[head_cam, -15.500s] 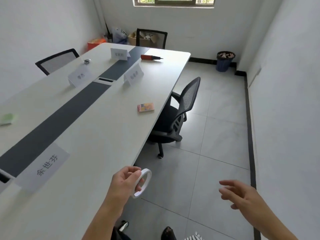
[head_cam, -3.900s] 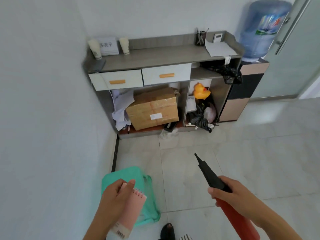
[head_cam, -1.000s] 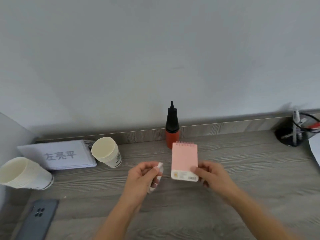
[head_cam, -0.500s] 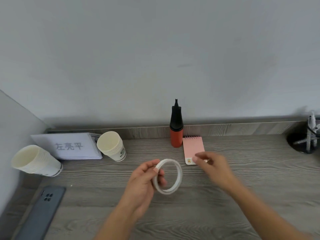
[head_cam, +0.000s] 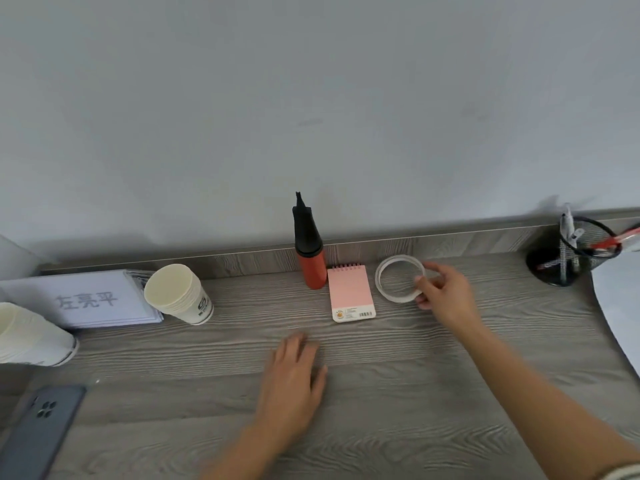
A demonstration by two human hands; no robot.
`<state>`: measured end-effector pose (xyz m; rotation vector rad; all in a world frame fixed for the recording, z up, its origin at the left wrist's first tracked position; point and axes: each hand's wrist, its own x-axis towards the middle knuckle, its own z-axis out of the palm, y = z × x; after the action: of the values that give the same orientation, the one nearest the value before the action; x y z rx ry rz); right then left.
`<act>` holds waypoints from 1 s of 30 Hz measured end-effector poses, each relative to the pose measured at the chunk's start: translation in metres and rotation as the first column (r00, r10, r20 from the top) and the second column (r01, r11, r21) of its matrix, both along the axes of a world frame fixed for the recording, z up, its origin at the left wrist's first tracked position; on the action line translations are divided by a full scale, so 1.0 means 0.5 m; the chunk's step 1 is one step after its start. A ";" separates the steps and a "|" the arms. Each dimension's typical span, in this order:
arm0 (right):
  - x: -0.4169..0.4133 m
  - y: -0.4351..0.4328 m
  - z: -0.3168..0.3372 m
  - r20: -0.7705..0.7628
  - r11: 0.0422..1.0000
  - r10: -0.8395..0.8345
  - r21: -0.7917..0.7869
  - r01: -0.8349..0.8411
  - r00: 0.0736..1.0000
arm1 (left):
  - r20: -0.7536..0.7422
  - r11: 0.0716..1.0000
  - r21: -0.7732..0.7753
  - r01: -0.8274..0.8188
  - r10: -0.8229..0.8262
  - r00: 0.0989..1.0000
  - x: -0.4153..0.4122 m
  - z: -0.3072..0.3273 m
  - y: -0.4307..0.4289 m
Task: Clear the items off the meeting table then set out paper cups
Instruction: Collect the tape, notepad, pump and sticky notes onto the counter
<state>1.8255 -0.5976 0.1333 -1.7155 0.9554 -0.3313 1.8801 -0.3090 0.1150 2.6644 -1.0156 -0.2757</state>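
- Head view, looking down at a grey wood-grain surface [head_cam: 381, 393] pushed up against a plain pale wall [head_cam: 311, 98], with a low wooden lip running along the back edge.
- Paper cups: one stack of cups [head_cam: 180, 295] lies tipped over left of centre, open end facing up toward the camera. A second stack [head_cam: 31, 336] lies on its side at the far left edge, partly cut off.
- Between those two stacks sits a white name card [head_cam: 83, 299] with printed characters, on top of what looks like more cards.
- Tape ring [head_cam: 400, 278] is down on the surface near the back lip. The right hand [head_cam: 443, 292] has fingers pinching its right rim.
- Just left of the tape lies a pink spiral notepad [head_cam: 350, 292], flat. Touching or nearly touching its top left corner is a red bottle-like thing with a black pointed top [head_cam: 309, 247], standing upright.
- Left hand [head_cam: 294, 379] is palm down, fingers loosely together, holding nothing, just over or on the bare surface in front of the notepad.
- Phone [head_cam: 41, 427] with a grey-blue back lies in the bottom left corner.
- Black mesh pen holder [head_cam: 571, 258] stands at the far right, with a white sheet of paper [head_cam: 620, 306] next to it.
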 end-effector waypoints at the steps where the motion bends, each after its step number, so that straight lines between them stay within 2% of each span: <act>1: 0.008 -0.004 -0.013 -0.013 1.000 -0.003 -0.028 0.003 1.000 | 0.028 0.998 0.050 0.026 -0.028 0.999 -0.006 -0.016 0.009; 7: 0.028 -0.003 -0.050 -0.064 0.975 -0.019 -0.220 0.004 0.998 | 0.070 0.993 0.064 0.103 -0.107 0.992 -0.019 -0.044 0.028; 13: -0.002 0.025 -0.026 -0.204 0.956 0.054 -0.271 -0.110 0.978 | 0.080 0.992 0.071 0.107 -0.112 0.990 -0.020 -0.048 0.031; 15: -0.045 0.064 -0.004 -0.220 0.971 0.084 -0.201 -0.130 0.972 | 0.063 0.990 0.074 0.120 -0.125 0.990 -0.016 -0.049 0.034; 19: -0.202 0.179 0.023 -0.178 0.992 0.050 0.127 -0.028 0.983 | 0.022 0.985 0.025 0.170 -0.171 0.985 -0.002 -0.050 0.046; 21: -0.289 0.241 0.036 -0.218 0.982 0.017 0.189 0.026 0.976 | -0.007 0.981 0.015 0.192 -0.192 0.981 0.007 -0.036 0.053; 24: -0.404 0.319 0.054 -0.264 0.970 -0.112 0.181 0.163 0.958 | -0.148 0.946 0.059 0.318 -0.307 0.940 0.036 -0.003 0.055; 26: -0.467 0.362 0.064 -0.301 0.953 -0.209 0.153 0.263 0.931 | -0.313 0.924 0.010 0.383 -0.360 0.879 0.053 0.022 0.051; 28: -0.523 0.404 0.069 -0.301 0.928 -0.305 0.118 0.353 0.903 | -0.535 0.928 -0.111 0.356 -0.358 0.766 0.048 0.064 0.038; 30: -0.568 0.447 0.070 -0.274 0.888 -0.393 0.136 0.440 0.878 | -0.715 0.934 -0.206 0.291 -0.347 0.607 0.016 0.102 0.019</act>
<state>1.5417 -0.3742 0.1684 -1.3782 1.4968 -0.3017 1.8882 -0.2995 0.1658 1.9273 -1.1405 -1.2646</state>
